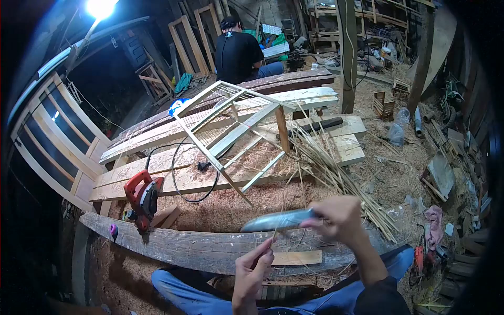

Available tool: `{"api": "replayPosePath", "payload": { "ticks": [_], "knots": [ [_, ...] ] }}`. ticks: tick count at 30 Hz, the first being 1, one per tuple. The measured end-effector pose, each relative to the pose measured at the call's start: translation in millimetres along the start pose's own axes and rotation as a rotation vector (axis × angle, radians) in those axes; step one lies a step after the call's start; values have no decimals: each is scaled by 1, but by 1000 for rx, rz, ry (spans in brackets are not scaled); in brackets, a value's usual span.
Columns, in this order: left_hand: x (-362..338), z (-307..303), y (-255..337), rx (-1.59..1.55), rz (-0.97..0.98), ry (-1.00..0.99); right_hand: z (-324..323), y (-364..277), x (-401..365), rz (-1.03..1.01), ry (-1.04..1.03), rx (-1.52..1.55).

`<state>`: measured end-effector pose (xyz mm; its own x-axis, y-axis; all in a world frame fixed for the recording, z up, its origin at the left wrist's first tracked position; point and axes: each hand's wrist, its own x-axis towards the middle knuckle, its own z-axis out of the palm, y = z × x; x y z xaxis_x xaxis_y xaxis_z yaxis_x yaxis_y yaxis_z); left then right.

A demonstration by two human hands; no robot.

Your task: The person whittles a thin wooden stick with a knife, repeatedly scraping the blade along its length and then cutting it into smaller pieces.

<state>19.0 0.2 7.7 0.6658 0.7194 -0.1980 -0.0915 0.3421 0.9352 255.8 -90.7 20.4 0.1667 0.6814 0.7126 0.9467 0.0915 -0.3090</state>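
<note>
My right hand [338,219], blurred by motion, is wrapped round the handle of a broad-bladed knife [274,220]. The blade points left over the weathered plank [194,251] in front of my knees. Below the blade, my left hand [253,275] pinches a thin bamboo strip [274,236] between thumb and fingers. Its upper part crosses the blade in this view. A short flat piece of wood [296,258] lies on the plank between my hands. Just beyond my right hand, a bundle of thin bamboo strips [336,170] spreads across the shavings.
A slatted wooden frame [239,128] rests on boards ahead. Left of it stands a red power planer [143,199] with a black cable [181,198]. A purple roll [114,229] sits by the plank's left end. Another person [237,52] sits at the back, facing away.
</note>
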Motion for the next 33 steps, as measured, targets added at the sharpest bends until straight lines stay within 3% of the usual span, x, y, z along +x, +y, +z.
{"api": "replayPosePath", "payload": {
  "ticks": [2, 6, 8, 9, 11, 15, 17, 22, 28, 32, 33],
  "knots": [
    [0, -17, -2, 47, 18, 8, -3, 23, -1, 164, 268, 5],
    [2, -22, 7, 88, 58, 74, -27, 32, -3, 284, 231, -260],
    [5, -20, 6, 64, 60, 110, -17, 27, -8, 279, 254, 26],
    [7, -17, 5, 61, 58, 108, -12, 22, -8, 280, 252, 23],
    [10, -10, 1, 0, 32, 75, 1, 7, -5, 80, 144, 42],
    [11, -1, -9, -14, -9, 105, 28, -22, -7, -4, -51, 157],
    [10, 2, -14, 47, 66, 97, 37, -33, -8, -37, -132, 172],
    [3, -1, -18, -9, -11, 90, 46, -26, -13, -49, -103, 243],
    [6, 1, -11, 84, 39, 109, 27, -15, -10, -66, -34, 5],
    [-8, -22, 4, 46, 63, 187, -14, 40, -6, 298, 209, -255],
    [-3, -24, 9, 39, 76, 188, -27, 36, -2, 292, 262, -238]
  ]
}}
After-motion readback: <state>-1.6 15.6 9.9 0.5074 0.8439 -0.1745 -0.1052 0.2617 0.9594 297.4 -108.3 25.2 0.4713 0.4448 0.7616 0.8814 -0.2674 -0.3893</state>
